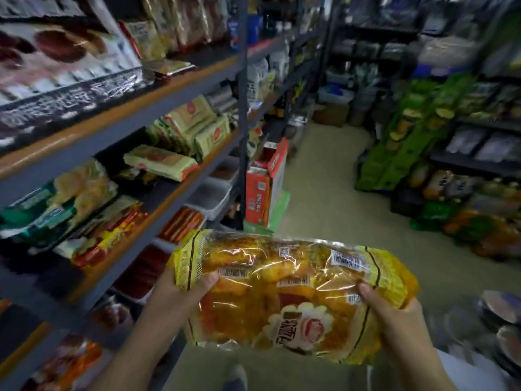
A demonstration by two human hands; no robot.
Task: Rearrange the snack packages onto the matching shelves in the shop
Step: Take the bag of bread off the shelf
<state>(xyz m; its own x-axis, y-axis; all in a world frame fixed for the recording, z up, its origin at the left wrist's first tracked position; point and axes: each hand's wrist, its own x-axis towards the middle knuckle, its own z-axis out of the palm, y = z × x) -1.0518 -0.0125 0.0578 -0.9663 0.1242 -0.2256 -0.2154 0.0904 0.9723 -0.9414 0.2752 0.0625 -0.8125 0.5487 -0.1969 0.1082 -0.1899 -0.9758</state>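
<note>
Left hand (180,289), right hand (392,309) grip yellow snack bag (284,289) by ends in aisle; keep level, find matching shelf (158,128).

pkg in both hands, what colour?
Yellow ends, clear middle showing golden-orange snacks: the snack package, gripped by left hand and right hand. Head view.

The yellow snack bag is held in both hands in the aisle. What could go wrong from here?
1. The left hand and right hand grip only the ends of the yellow bag, so the thin wrapper may slip or the pastries inside may get squashed.
2. The red carton stands on the floor beside the shelf post; a foot could catch it while walking.
</note>
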